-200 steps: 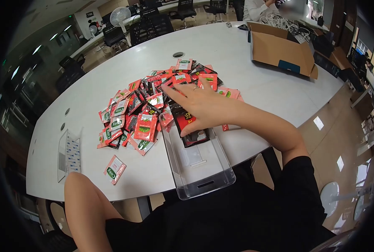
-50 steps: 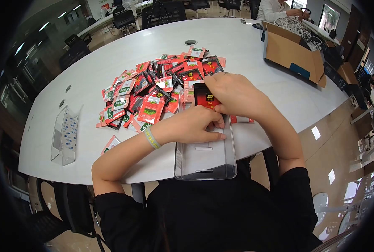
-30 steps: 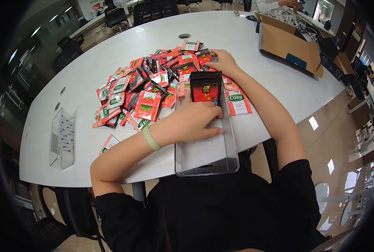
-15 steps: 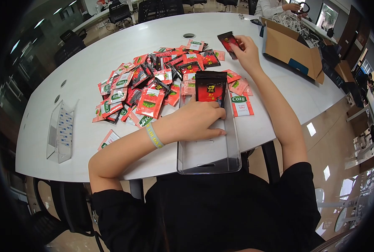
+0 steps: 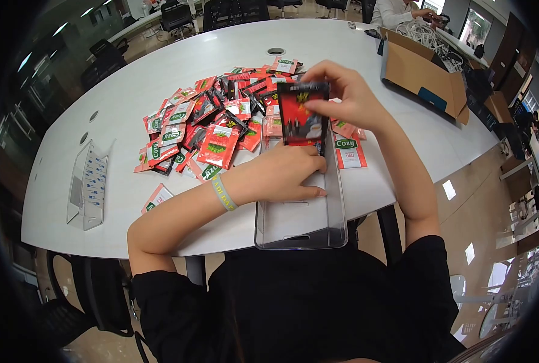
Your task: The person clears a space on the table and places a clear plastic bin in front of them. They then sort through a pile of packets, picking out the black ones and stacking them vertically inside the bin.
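Note:
My right hand [image 5: 348, 100] pinches a black and red sachet [image 5: 302, 115] upright over the far end of a clear plastic tray [image 5: 299, 242]. Inside that tray, my left hand [image 5: 290, 172] rests against black and red sachets, mostly hidden behind the held one. Its thumb and fingers are apart, and its fingertips at the sachets are partly hidden. Left of the tray lies a heap of mixed sachets, red and white "Cozy" ones [image 5: 218, 145] among black and red ones [image 5: 204, 110]. Another Cozy sachet [image 5: 350, 152] lies just right of the tray.
A second clear holder [image 5: 94, 187] stands at the left of the white table [image 5: 221, 48]. One sachet [image 5: 158, 196] lies near the front edge. An open cardboard box [image 5: 417, 69] sits at the back right, near white cables [image 5: 423, 36] and a co-worker's sleeve [image 5: 390, 12].
My right hand has brought its sachet from the upper right, leftward and down, to the far end of the tray. My left hand has stayed in place.

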Demonstrator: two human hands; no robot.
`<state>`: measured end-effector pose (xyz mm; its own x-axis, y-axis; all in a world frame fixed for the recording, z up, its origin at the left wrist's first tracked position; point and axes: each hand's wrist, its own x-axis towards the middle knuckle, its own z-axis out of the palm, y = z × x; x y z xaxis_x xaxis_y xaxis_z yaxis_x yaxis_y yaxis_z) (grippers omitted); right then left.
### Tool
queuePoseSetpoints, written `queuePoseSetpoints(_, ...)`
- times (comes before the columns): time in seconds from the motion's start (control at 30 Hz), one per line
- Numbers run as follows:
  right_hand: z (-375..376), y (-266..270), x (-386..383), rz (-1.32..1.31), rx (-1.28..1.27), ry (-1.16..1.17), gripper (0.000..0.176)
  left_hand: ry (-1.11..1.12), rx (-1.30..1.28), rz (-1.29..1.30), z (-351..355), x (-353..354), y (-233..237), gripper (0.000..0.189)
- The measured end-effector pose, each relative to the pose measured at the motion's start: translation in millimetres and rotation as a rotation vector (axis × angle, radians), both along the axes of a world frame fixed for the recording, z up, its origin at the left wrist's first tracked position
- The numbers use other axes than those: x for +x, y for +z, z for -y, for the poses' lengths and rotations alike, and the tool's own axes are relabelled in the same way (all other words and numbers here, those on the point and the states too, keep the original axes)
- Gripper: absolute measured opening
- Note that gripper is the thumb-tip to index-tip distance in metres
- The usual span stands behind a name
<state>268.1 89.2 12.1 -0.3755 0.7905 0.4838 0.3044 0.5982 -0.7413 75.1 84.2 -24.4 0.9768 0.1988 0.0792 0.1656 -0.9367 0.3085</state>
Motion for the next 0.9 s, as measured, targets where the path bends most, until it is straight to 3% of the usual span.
queuePoseSetpoints(0.1,4,2,-3,0.183,0.063,-0.082,0.03,-0.001,-0.034,0.038,0,0,-1,0.04)
queuePoseSetpoints(0.17,7,8,0,0.425,0.287,-0.123,0.028,0.003,-0.05,0.079,1,0,-2,0.038)
queuePoseSetpoints(0.27,14,14,3,0.476,0.214,-0.092,0.03,0.002,-0.038,0.084,0,0,-3,0.037)
queuePoseSetpoints(0.37,10,6,6,0.427,0.186,-0.059,0.033,-0.041,-0.04,0.114,-1,1,-1,0.036)
queuePoseSetpoints(0.43,3,-3,10,0.415,0.209,-0.054,0.034,0.036,-0.129,-0.105,2,1,10,0.039)
queuePoseSetpoints(0.67,6,0,8,0.379,0.048,-0.059,0.036,0.039,-0.128,0.02,1,0,6,0.036)
queuePoseSetpoints(0.9,6,-1,6,0.387,-0.02,-0.011,0.048,0.122,0.268,-0.033,11,1,2,0.034)
